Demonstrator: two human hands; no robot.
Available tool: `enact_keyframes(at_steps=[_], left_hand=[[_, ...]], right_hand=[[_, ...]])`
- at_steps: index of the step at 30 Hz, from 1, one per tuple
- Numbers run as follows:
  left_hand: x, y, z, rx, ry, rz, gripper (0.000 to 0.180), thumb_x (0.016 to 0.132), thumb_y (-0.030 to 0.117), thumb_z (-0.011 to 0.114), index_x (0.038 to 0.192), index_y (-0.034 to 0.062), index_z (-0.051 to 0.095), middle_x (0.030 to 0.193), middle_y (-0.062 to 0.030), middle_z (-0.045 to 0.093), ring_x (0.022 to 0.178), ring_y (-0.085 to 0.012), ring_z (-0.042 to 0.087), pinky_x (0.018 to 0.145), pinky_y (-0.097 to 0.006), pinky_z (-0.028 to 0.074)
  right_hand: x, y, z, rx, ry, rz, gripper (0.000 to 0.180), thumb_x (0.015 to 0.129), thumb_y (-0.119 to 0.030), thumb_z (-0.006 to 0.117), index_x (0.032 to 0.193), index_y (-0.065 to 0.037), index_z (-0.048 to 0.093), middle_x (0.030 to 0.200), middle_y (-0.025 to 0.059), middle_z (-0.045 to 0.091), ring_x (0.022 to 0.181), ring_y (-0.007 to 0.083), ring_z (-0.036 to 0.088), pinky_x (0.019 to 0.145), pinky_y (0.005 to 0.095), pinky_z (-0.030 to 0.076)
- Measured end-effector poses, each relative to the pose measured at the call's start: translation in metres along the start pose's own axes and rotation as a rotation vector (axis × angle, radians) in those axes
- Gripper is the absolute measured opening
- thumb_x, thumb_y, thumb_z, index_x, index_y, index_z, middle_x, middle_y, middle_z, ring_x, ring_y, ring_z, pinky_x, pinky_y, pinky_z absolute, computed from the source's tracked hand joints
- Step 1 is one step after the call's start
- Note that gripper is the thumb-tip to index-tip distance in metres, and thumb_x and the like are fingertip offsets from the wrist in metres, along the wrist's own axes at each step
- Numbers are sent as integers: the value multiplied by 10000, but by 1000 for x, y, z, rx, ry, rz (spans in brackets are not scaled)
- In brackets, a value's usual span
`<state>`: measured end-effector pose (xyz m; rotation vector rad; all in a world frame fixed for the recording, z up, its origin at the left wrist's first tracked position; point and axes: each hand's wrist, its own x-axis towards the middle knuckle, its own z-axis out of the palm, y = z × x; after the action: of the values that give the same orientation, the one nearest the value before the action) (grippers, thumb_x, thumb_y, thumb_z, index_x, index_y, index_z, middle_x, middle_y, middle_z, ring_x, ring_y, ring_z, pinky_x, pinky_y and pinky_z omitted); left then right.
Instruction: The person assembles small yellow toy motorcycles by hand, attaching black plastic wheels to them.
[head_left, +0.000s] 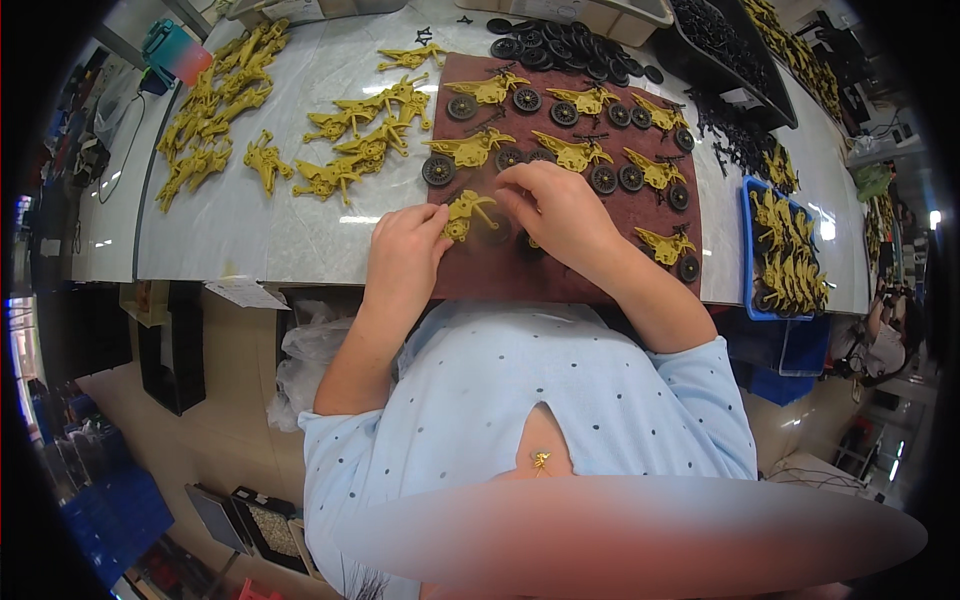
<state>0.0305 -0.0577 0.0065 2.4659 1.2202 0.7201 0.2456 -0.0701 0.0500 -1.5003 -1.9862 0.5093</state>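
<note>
Near the front of a dark red mat point(610, 222), my left hand point(405, 240) pinches a yellow toy motorbike body point(462, 217) between thumb and fingers. My right hand point(555, 205) is just to its right, its fingers bent together beside the fork end of that body. What those fingers hold is hidden, and a dark wheel below them looks blurred. Beyond my hands, rows of yellow toy motorbikes point(470, 150) with black spoked wheels point(438, 170) lie on the mat. Another motorbike point(665, 245) lies to the right of my right forearm.
Loose yellow bodies point(265, 165) are spread over the left of the grey table point(240, 245). Black wheels point(570, 45) are heaped behind the mat. A black bin point(735, 60) of small black parts stands back right. A blue tray point(750, 245) of yellow motorbikes sits right.
</note>
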Motion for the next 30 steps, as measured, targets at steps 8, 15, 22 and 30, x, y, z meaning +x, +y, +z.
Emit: enact_keyframes(at_steps=[8, 15, 22, 30], left_hand=[[-1, 2, 13, 79, 134, 118, 430, 678, 12, 718, 1088, -64, 613, 933, -139, 611, 860, -296, 580, 798, -393, 459], [-4, 14, -10, -258, 155, -32, 350, 717, -1, 677, 1060, -44, 628, 960, -156, 642, 802, -266, 619, 720, -331, 505], [-4, 31, -43, -621, -218, -52, 285, 760, -2, 659, 1043, -25, 634, 944, -142, 653, 751, -230, 628, 685, -296, 511], [-6, 49, -20, -435, 221, 129, 347, 721, 61, 767, 1028, -24, 629, 941, -135, 653, 807, -279, 635, 686, -334, 519]], right_hand=[[-1, 1, 3, 40, 0, -23, 195, 857, -4, 560, 1037, -17, 633, 914, 142, 630, 846, 296, 633, 751, 363, 506], [0, 9, -9, 411, -78, -111, 379, 831, 51, 574, 1201, -33, 583, 1128, 94, 635, 1039, 221, 617, 843, 345, 506], [-9, 5, -5, 675, -285, -132, 471, 734, -101, 799, 1154, -32, 598, 1104, 62, 639, 1008, 178, 603, 885, 307, 478], [-28, 2, 1, 599, -41, -171, 406, 761, -201, 795, 1065, -12, 603, 1008, 76, 637, 927, 173, 603, 808, 295, 482]])
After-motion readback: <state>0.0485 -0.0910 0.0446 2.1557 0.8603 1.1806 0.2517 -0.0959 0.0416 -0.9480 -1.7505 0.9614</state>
